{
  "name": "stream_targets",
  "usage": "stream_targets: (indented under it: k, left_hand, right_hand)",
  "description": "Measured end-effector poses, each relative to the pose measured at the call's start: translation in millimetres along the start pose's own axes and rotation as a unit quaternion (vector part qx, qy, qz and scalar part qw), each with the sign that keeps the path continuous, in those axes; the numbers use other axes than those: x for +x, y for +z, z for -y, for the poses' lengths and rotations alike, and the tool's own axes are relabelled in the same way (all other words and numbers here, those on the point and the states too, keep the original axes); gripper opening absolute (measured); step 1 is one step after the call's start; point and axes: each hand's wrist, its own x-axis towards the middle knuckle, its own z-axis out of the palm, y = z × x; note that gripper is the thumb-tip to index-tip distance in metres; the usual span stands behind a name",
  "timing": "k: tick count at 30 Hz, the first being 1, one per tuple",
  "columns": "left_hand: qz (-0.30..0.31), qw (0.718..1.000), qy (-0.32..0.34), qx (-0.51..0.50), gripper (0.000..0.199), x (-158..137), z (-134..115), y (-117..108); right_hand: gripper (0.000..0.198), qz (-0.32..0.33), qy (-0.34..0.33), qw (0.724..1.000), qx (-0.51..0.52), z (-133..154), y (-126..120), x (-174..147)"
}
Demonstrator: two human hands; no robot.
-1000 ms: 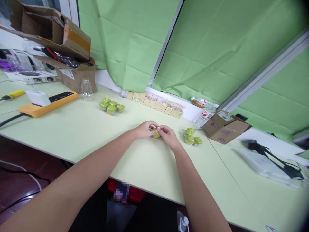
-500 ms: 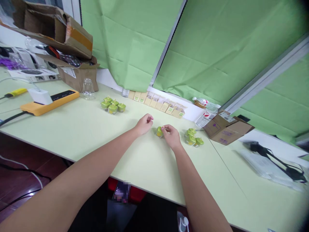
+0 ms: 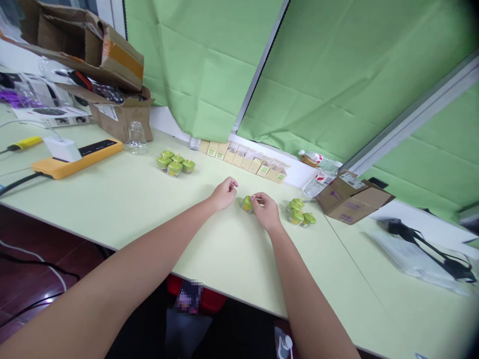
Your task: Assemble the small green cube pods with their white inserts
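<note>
In the head view, a small clear container with a green top (image 3: 247, 203) stands near the middle of the table, with yellow showing inside. My right hand (image 3: 266, 208) is closed in a pinch at its upper right side, and a thin pale strand shows between the fingers. Just left of it, my left hand (image 3: 224, 193) is closed above the table, apart from the container. A thin pale bit shows at its fingertips, too small to name. Several like containers (image 3: 174, 168) form a group at the left, and another group (image 3: 297, 215) sits to the right of my right hand.
Small cardboard boxes (image 3: 243, 158) line the back wall. An orange power strip (image 3: 90, 152), a clear plastic jar (image 3: 136, 138) and open cartons (image 3: 119, 117) occupy the left. Plastic bottles (image 3: 317, 183), a carton (image 3: 350, 202) and a black strap (image 3: 430, 247) lie at the right.
My left hand has shifted very slightly, and the thin pale bit at its fingertips shows more clearly. My right hand stays at the container.
</note>
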Motion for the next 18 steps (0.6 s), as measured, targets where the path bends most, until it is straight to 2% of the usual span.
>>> stream_targets:
  k: [8,13,18]
  left_hand:
    - [0.013,1.0,-0.013,0.015,0.024,-3.4,-4.0,-0.5]
    - [0.004,0.999,0.022,0.04,0.027,-2.4,-1.7,0.5]
    - [0.008,0.999,0.018,0.033,0.019,-0.4,0.1,2.1]
  right_hand:
    - [0.025,-0.005,-0.005,1.0,-0.006,-0.3,0.4,0.0]
    - [0.024,-0.003,-0.003,1.0,-0.011,0.2,0.6,-0.5]
    - [0.025,-0.001,-0.008,1.0,-0.014,-4.1,1.4,0.8]
